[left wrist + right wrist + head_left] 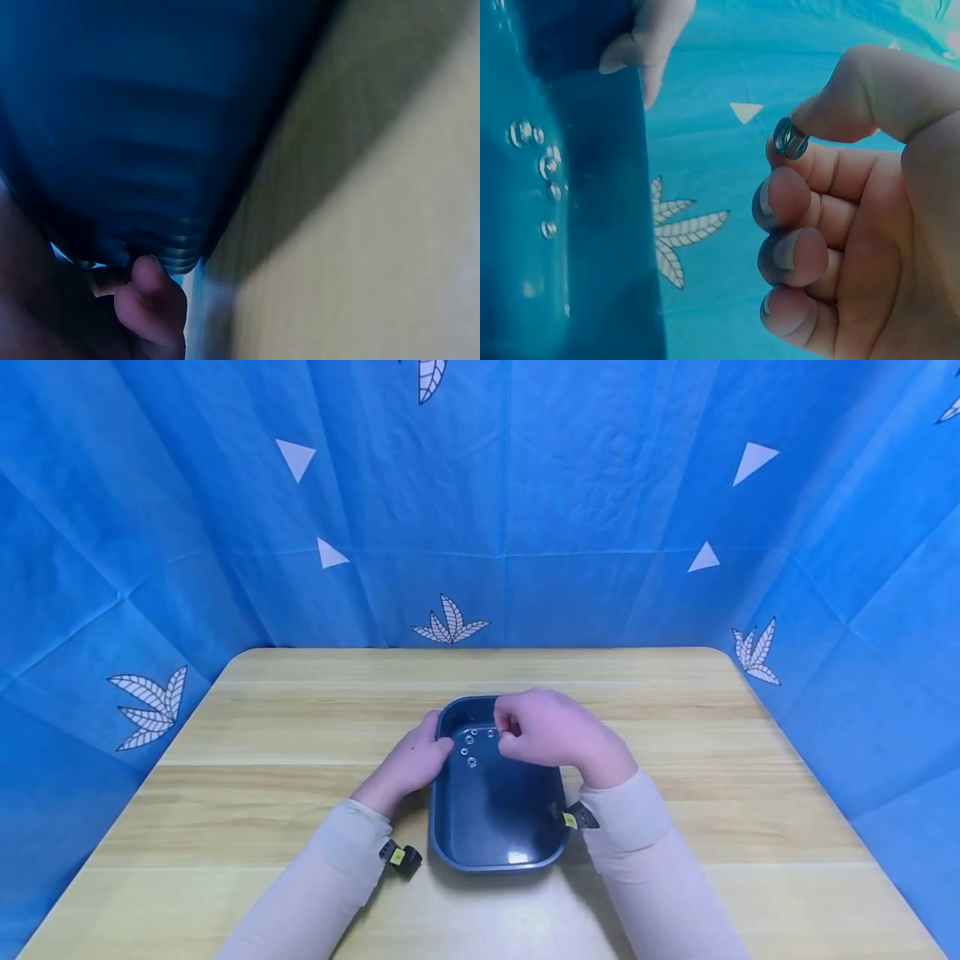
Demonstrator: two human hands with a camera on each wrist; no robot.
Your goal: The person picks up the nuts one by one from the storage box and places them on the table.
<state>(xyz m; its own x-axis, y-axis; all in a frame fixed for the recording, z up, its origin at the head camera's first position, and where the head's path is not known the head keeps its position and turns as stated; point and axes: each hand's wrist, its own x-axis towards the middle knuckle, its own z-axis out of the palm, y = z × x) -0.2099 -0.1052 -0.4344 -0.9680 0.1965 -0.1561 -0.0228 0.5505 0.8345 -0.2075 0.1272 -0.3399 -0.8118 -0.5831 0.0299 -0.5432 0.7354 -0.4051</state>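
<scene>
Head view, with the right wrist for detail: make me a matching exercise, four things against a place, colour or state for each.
1. Left hand
2. Right hand
3. Tray
4. Loose metal pieces

A. Dark blue, with rounded corners
B. Inside the tray, toward its far left
C. Pinches a small shiny piece
D. Holds the tray's left side

Pairs: 1-D, 2-C, 3-A, 4-B

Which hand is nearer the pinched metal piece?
Right: the right hand pinches the metal piece, while the left hand is apart from it, holding the tray by its left side.
</scene>
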